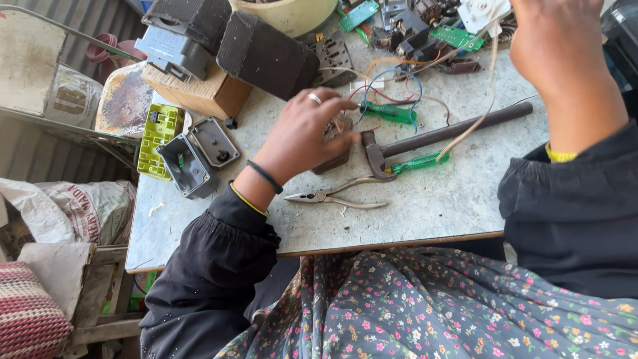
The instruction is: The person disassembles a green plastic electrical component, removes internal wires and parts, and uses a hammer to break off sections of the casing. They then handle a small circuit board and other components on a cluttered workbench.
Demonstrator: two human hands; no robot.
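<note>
My left hand [302, 136], with a ring and dark wristbands, rests on a small brown electrical part [335, 156] on the grey table [425, 199], fingers curled over it. A green-handled screwdriver [389, 112] lies just past its fingertips among coloured wires [395, 83]. My right hand [561, 50] is raised at the top right, over a white plastic part [482, 13] with a pale wire [488, 100] hanging from it; its fingers are out of view. A hammer [442, 136] lies between the hands, needle-nose pliers [335, 196] below my left hand.
A second green screwdriver [419, 161] lies beside the hammer head. Grey housing halves [199, 156] and a yellow-green part [158, 136] sit at the left. Black blocks [266, 53], a wooden box [203, 93], a bowl [292, 13] and circuit boards [455, 36] crowd the far side. Sacks [73, 209] lie left.
</note>
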